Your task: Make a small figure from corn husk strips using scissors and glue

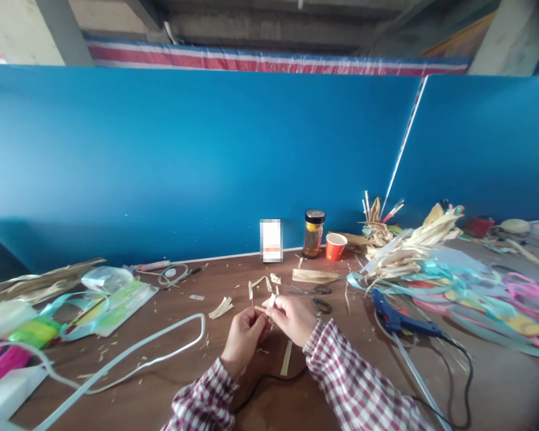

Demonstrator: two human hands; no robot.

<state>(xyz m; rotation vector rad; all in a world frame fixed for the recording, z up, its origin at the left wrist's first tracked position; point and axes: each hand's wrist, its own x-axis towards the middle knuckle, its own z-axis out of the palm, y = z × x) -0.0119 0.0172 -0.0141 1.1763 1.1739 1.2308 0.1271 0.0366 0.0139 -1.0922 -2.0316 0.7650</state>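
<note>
My left hand [244, 336] and my right hand [293, 318] meet over the brown table [170, 383], low in the middle of the view. Both are closed in a pinch on a small pale strip of dried husk [270, 301] held between them. Plaid sleeves cover both forearms. More cut husk pieces [222, 307] lie scattered just beyond my fingers, and a larger flat husk piece [314, 276] lies farther back. Black-handled scissors [320, 297] rest right of my right hand.
A blue glue gun [397, 317] with a black cord lies at the right, beside ribbons and a husk pile [408, 248]. A jar [313, 233] and red cup [335, 246] stand by the blue partition. A white tube loop [161, 347] and coloured packets lie left.
</note>
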